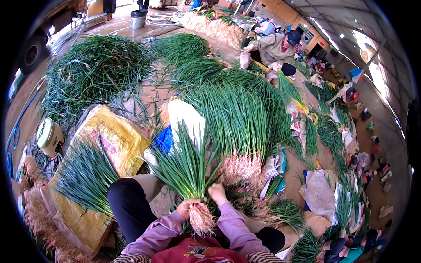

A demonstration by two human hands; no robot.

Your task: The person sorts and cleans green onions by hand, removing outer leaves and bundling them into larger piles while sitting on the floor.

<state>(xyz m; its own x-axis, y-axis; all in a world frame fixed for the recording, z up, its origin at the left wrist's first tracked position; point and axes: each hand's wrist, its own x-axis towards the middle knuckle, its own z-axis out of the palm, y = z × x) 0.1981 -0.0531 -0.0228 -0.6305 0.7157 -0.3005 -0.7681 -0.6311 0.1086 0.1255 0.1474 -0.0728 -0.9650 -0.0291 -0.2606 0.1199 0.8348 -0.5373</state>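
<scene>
My left hand (187,208) is wrapped round the lower stalks of a bunch of green onions (188,168), just above its pale, stringy roots. The bunch stands up between my knees, its leaves fanning away from me. Close against the right side of its stalks is my right hand (217,193), fingers curled into a fist; whatever they pinch is hidden. Beyond it a thick row of green onions (237,118) lies with pinkish roots toward me. More green onions (85,171) rest to my left on a yellow woven sack (116,133).
A big loose heap of green leaves (96,65) lies at the far left. A white bucket (50,136) stands at the left, a dark bucket (138,19) at the back. A co-worker (274,48) crouches beyond the row, handling onions. Sacks (322,193) and other people line the right side.
</scene>
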